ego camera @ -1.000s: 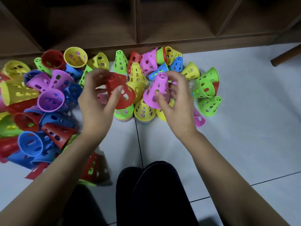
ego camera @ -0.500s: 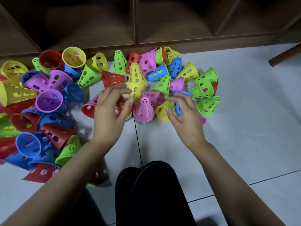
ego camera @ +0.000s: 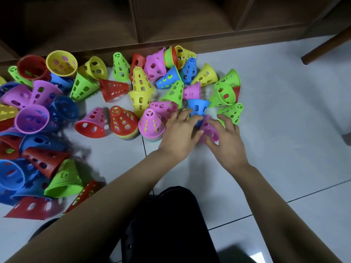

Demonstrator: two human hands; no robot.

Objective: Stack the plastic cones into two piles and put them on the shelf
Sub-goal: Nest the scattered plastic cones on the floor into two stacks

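Perforated pink plastic cone [ego camera: 209,130] is grasped by the right hand [ego camera: 227,143]; the left hand [ego camera: 179,133] is laid against a blue plastic cone [ego camera: 197,109], grip unclear. Leftward, a red-topped pile [ego camera: 124,122] and a pink-topped pile [ego camera: 151,123] are stood on the white tiled floor [ego camera: 275,130], before the brown wooden shelf [ego camera: 209,39].

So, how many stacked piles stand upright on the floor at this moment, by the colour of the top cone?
Red-topped pile: 1
Pink-topped pile: 1
Total: 2
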